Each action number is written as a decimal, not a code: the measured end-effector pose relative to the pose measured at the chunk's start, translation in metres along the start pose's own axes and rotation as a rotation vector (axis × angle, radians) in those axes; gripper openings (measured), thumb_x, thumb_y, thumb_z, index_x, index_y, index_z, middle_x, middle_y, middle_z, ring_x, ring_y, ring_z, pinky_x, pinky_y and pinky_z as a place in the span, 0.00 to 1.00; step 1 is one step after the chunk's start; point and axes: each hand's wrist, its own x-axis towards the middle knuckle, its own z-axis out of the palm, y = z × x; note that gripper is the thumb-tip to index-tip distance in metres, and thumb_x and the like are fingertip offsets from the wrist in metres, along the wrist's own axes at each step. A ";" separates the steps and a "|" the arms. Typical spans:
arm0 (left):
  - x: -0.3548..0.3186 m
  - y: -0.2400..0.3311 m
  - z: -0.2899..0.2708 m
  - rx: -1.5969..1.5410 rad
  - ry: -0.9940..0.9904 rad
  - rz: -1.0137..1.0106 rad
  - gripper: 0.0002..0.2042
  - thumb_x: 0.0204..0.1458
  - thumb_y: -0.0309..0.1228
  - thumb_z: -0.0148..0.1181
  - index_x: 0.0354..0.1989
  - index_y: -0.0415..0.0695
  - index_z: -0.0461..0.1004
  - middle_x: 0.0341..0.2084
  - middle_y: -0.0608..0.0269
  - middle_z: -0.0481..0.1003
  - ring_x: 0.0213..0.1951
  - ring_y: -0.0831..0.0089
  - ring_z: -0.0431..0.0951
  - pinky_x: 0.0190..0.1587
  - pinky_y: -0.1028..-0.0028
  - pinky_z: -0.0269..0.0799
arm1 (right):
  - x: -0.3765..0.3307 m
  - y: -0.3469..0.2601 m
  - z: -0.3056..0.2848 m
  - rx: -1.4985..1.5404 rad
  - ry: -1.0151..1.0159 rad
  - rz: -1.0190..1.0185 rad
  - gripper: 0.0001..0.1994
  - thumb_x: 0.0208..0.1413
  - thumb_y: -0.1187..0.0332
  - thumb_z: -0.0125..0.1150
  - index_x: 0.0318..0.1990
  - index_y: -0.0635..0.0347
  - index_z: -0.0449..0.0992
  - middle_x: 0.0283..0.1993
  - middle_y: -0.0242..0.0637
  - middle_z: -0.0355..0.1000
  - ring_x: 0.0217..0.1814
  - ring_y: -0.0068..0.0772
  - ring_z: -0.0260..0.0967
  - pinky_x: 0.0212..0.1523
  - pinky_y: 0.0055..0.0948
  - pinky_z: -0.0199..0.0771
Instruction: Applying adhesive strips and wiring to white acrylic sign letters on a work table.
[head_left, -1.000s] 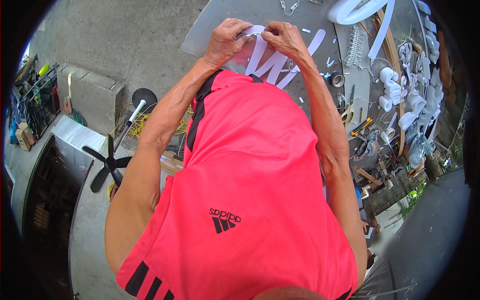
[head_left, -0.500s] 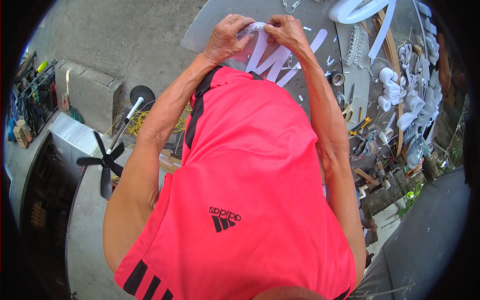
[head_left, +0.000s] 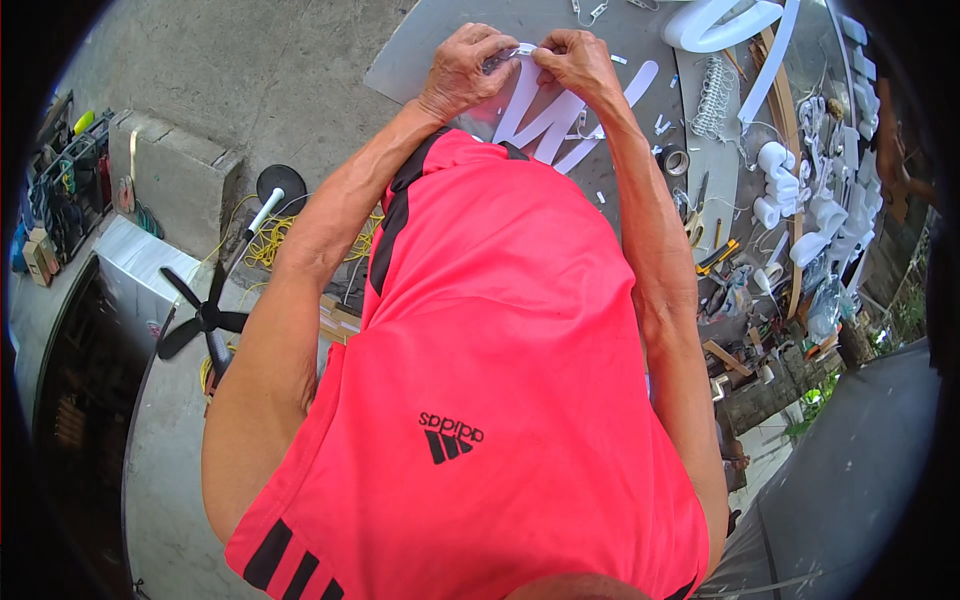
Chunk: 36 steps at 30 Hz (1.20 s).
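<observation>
At the far edge of my reach, both hands are bent over the top of a white, W-shaped sign letter (head_left: 553, 128) lying on a grey sheet. My left hand (head_left: 466, 70) is closed, its thumb and fingers pinching what looks like a wired LED module at the letter's upper end. Close by on the right, my right hand (head_left: 580, 65) is also closed, fingertips pressed together at the letter's top; what they pinch is hidden. A small white piece (head_left: 525, 48) shows between the two hands. Beside the letter's strokes lies a small wired module (head_left: 582, 120).
Right of my forearm are a roll of tape (head_left: 674, 160), a yellow-and-black cutter (head_left: 718, 256), a coiled wire bundle (head_left: 713, 97) and white foam-like letter pieces (head_left: 778, 175). A large white curved letter (head_left: 715, 28) lies beyond. Left stand a black-bladed fan (head_left: 208, 316) and a concrete block (head_left: 175, 175).
My hands stay at the top of the letter with only small finger shifts. The left one has turned slightly. The view has tilted a little.
</observation>
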 end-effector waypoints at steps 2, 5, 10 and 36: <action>0.001 0.001 0.000 -0.007 0.005 -0.001 0.12 0.45 0.29 0.71 0.40 0.44 0.81 0.36 0.60 0.79 0.40 0.62 0.78 0.42 0.68 0.76 | 0.000 0.000 0.000 -0.008 0.000 -0.002 0.11 0.53 0.68 0.63 0.37 0.69 0.82 0.26 0.42 0.80 0.26 0.31 0.81 0.32 0.26 0.83; 0.001 0.002 0.000 -0.007 0.004 -0.010 0.12 0.45 0.29 0.71 0.40 0.45 0.81 0.35 0.61 0.79 0.39 0.62 0.78 0.41 0.69 0.76 | 0.000 0.001 0.000 0.000 -0.004 0.001 0.11 0.53 0.67 0.63 0.36 0.69 0.82 0.25 0.42 0.80 0.26 0.31 0.81 0.32 0.26 0.83; 0.001 -0.002 0.000 -0.018 0.004 0.011 0.12 0.45 0.29 0.71 0.40 0.46 0.81 0.35 0.62 0.78 0.39 0.63 0.78 0.41 0.68 0.76 | 0.001 0.001 0.001 0.003 0.003 0.002 0.11 0.53 0.67 0.62 0.35 0.68 0.82 0.24 0.41 0.80 0.25 0.30 0.81 0.32 0.26 0.82; 0.001 -0.003 -0.004 -0.062 -0.020 0.017 0.13 0.45 0.28 0.72 0.41 0.45 0.81 0.37 0.61 0.79 0.39 0.64 0.79 0.40 0.71 0.78 | 0.003 0.003 0.003 -0.010 0.001 -0.006 0.11 0.52 0.68 0.61 0.35 0.68 0.82 0.24 0.41 0.80 0.25 0.30 0.81 0.32 0.27 0.82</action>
